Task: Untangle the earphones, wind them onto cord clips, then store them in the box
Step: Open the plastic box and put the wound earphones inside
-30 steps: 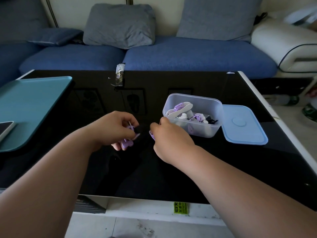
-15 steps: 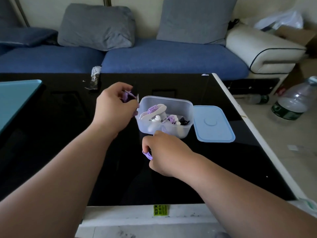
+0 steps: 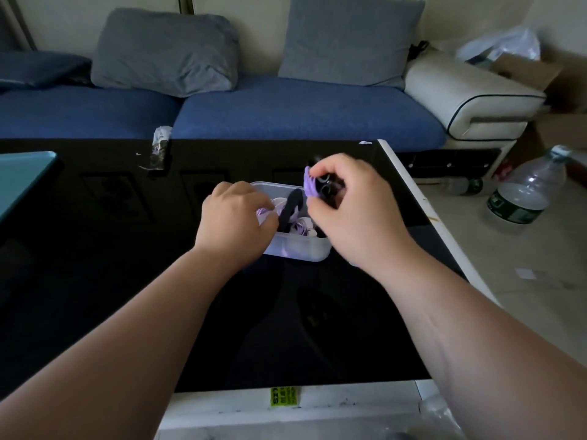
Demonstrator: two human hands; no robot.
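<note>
Reaching into the clear plastic box [image 3: 298, 250], the left hand [image 3: 235, 217] is seen with fingers curled down over the box's left side, on top of a purple cord [image 3: 264, 213]. Whether that cord is actually gripped cannot be told, because the fingertips are hidden behind the knuckles.

The right hand [image 3: 355, 214] is held at the box's far right corner. A purple earphone coil [image 3: 309, 182] is pinched tight between thumb and fingers, with a black piece [image 3: 327, 187] pressed against it on the palm side. That piece is too dark to be identified. The coil is carried in the hand and is seen against the box's far rim, not lying among the contents.

Inside the box, a black cord clip [image 3: 290, 206] is propped at a tilt between the two hands. White and purple earphones [image 3: 301, 225] are piled around it.

The box is set on the black glass table [image 3: 127, 296], toward its far right part. A teal tray [image 3: 22, 182] is cut off at the left edge of the view. A crumpled wrapper [image 3: 160, 146] is seen at the far table edge, and a yellow-green sticker [image 3: 284, 396] on the white near frame.

Beyond the table, a blue sofa [image 3: 301, 112] is seen with a grey cushion [image 3: 165, 52], a second grey cushion [image 3: 349, 36] and a white armrest [image 3: 470, 100]. On the floor at right are a large water bottle [image 3: 524, 195] and a cardboard box [image 3: 527, 71].
</note>
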